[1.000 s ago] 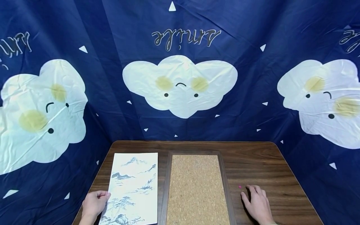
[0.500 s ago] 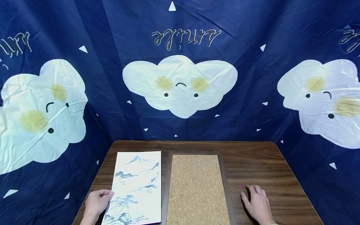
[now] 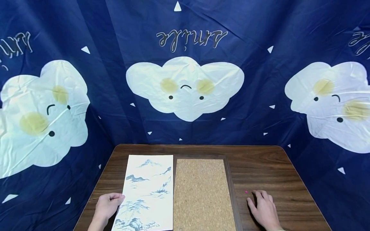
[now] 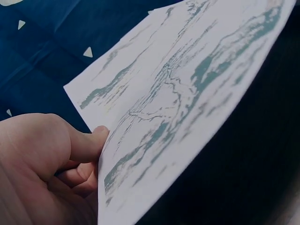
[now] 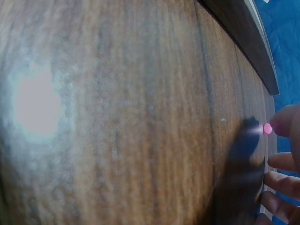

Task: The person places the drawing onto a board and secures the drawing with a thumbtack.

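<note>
My left hand (image 3: pixel 107 207) pinches the left edge of a white sheet with a blue-grey ink landscape (image 3: pixel 147 192). In the left wrist view the thumb presses on the sheet's face (image 4: pixel 154 98) and the fingers curl behind it. The sheet's right edge overlaps the left frame of a cork board (image 3: pixel 202 192) with a dark wood rim. To the right of the board, my right hand (image 3: pixel 264 210) rests on the table with relaxed fingers. A small pink round thing (image 3: pixel 246 192) lies just left of its fingertips; in the right wrist view that pink thing (image 5: pixel 267 128) shows close beside the thumb.
All of this lies on a dark brown wood-grain table (image 3: pixel 271 170). A navy curtain (image 3: pixel 260 19) with white clouds, triangles and upside-down lettering hangs behind the table and along both sides. In the right wrist view the board's raised frame (image 5: pixel 243 35) shows at top right.
My left hand has carried the landscape sheet rightward, from beside the cork board until it overlaps the board's left frame. My right hand and the pink thing have stayed in place.
</note>
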`<state>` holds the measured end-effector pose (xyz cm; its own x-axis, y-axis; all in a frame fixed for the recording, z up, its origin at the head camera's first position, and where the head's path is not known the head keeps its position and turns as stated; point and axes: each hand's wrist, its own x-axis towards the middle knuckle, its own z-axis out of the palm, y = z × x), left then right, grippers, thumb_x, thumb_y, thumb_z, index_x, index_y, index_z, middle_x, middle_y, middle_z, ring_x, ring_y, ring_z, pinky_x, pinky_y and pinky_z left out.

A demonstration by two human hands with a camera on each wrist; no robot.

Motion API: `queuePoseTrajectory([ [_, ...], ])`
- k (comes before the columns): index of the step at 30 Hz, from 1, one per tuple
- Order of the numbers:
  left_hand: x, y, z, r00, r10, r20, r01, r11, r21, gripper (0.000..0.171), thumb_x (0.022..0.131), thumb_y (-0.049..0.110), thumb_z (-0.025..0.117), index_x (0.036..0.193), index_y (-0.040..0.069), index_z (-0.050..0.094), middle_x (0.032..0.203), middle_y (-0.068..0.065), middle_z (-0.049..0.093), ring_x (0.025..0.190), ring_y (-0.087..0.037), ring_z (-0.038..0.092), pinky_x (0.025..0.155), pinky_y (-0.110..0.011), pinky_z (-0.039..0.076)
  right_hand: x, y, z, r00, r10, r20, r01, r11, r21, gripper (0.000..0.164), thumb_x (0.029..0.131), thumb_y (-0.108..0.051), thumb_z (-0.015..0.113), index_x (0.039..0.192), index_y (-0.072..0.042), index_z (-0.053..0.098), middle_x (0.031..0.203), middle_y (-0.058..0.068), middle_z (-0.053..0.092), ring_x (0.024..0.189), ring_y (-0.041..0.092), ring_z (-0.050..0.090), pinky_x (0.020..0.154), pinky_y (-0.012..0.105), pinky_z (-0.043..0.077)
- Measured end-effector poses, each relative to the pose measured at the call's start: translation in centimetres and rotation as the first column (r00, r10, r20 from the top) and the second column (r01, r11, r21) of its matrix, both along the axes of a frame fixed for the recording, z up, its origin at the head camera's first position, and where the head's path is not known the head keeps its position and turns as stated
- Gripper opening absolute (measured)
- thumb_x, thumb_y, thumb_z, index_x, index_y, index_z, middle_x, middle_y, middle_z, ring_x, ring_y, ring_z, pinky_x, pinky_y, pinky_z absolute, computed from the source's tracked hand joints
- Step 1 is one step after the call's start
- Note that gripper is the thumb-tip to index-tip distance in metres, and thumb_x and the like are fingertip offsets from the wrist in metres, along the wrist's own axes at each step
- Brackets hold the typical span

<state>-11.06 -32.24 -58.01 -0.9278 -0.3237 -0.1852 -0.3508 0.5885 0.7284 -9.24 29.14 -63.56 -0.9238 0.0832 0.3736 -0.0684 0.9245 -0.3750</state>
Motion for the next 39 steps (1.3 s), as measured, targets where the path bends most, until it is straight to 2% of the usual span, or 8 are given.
queuePoseTrajectory([
  [7, 0.1, 1.0, 0.4, 1.000, 0.000, -0.003, 0.000, 0.998, 0.069, 0.022, 0.094, 0.013, 0.073, 0.102, -0.007, 0.077, 0.084, -0.007, 0.076, 0.076, -0.014, 0.062, 0.068, -0.030, 0.048, 0.0, 0.0, 0.1, 1.000, 0.001, 0.009, -0.001, 1.000, 0.006, 0.037, 0.087, -0.022, 0.081, 0.114, 0.003, 0.072, 0.113, 0.023, 0.066, 0.102, 0.048, 0.059, 0.077, 0.063, 0.050],
  [12, 0.1, 1.4, 0.1, 1.000, 0.000, 0.008, -0.001, 0.997, 0.081, 0.021, 0.094, 0.014, 0.074, 0.101, -0.005, 0.079, 0.087, -0.007, 0.078, 0.080, -0.013, 0.064, 0.072, -0.032, 0.050, 0.0, 0.0, 0.1, 0.999, 0.000, 0.032, 0.000, 1.000, 0.007, 0.038, 0.088, -0.023, 0.080, 0.115, 0.003, 0.072, 0.114, 0.023, 0.065, 0.102, 0.048, 0.058, 0.076, 0.065, 0.049],
  [16, 0.1, 1.9, 0.0, 1.000, 0.004, 0.008, -0.005, 0.994, 0.108, 0.020, 0.093, 0.014, 0.075, 0.100, -0.004, 0.079, 0.086, -0.007, 0.078, 0.079, -0.015, 0.064, 0.070, -0.033, 0.051, 0.0, 0.0, 0.1, 0.999, -0.002, 0.041, 0.001, 1.000, 0.007, 0.038, 0.088, -0.023, 0.080, 0.115, 0.003, 0.072, 0.114, 0.022, 0.065, 0.102, 0.048, 0.058, 0.076, 0.065, 0.049],
  [21, 0.2, 2.8, -0.3, 1.000, 0.008, 0.010, -0.010, 0.987, 0.160, 0.020, 0.094, 0.012, 0.075, 0.101, -0.006, 0.078, 0.084, -0.007, 0.077, 0.075, -0.014, 0.064, 0.065, -0.031, 0.052, 0.0, -0.1, 0.1, 1.000, -0.003, 0.027, 0.003, 1.000, 0.007, 0.038, 0.088, -0.023, 0.080, 0.114, 0.003, 0.072, 0.113, 0.023, 0.065, 0.101, 0.048, 0.058, 0.075, 0.064, 0.050],
  [26, 0.4, 3.6, -0.6, 1.000, 0.011, 0.008, -0.012, 0.980, 0.198, 0.019, 0.093, 0.010, 0.074, 0.101, -0.007, 0.077, 0.085, -0.008, 0.078, 0.075, -0.013, 0.066, 0.065, -0.030, 0.052, -0.1, 0.0, 0.0, 0.999, 0.001, 0.032, -0.001, 1.000, 0.011, 0.037, 0.088, -0.023, 0.080, 0.114, 0.003, 0.072, 0.113, 0.023, 0.065, 0.101, 0.048, 0.058, 0.076, 0.065, 0.049],
  [36, 0.5, 5.1, -1.2, 0.999, 0.012, 0.036, -0.020, 0.975, 0.222, 0.017, 0.093, 0.010, 0.075, 0.100, -0.005, 0.078, 0.083, -0.006, 0.077, 0.074, -0.015, 0.066, 0.065, -0.033, 0.053, 0.0, -0.2, -0.2, 1.000, 0.002, -0.021, -0.002, 1.000, 0.000, 0.037, 0.086, -0.022, 0.081, 0.113, 0.002, 0.072, 0.113, 0.022, 0.065, 0.102, 0.049, 0.058, 0.074, 0.064, 0.048],
  [39, 0.7, 5.6, -1.5, 0.999, 0.012, 0.033, -0.019, 0.970, 0.241, 0.016, 0.092, 0.009, 0.075, 0.098, -0.005, 0.078, 0.082, -0.007, 0.077, 0.073, -0.015, 0.067, 0.064, -0.032, 0.054, 0.0, -0.2, -0.2, 1.000, 0.003, -0.012, -0.003, 1.000, -0.002, 0.037, 0.087, -0.023, 0.080, 0.113, 0.002, 0.072, 0.114, 0.022, 0.065, 0.103, 0.049, 0.057, 0.074, 0.064, 0.048],
])
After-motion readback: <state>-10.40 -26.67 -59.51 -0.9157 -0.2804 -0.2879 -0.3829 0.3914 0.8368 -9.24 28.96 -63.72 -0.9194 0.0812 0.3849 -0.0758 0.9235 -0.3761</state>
